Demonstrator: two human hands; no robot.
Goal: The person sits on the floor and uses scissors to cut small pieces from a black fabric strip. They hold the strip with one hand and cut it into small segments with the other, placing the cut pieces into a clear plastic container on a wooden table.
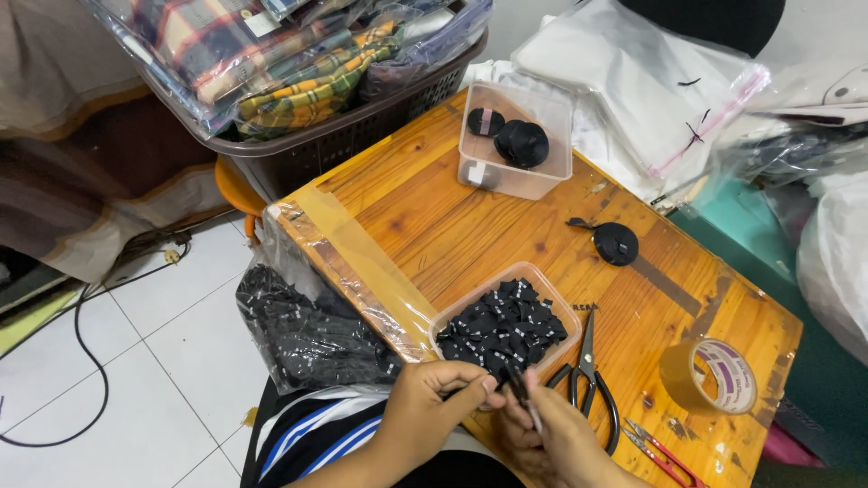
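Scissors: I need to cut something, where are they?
In the head view, the scissors lie on the wooden table, right of the tub of black labels, left of the tape roll, beside the right hand.

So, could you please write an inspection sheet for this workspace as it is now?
Surface: wooden table, tape strips stuck on it.
Job's things: small black label piece pinched between both hands; clear tub of black pieces just beyond.
Clutter: black scissors, red snips, brown tape roll, black ribbon roll, second tub, bag of black pieces.
Fingers: left hand and right hand both closed on the piece.
Cables: black cable on the tiled floor.
Surroundings: basket of plaid fabric, plastic bags.
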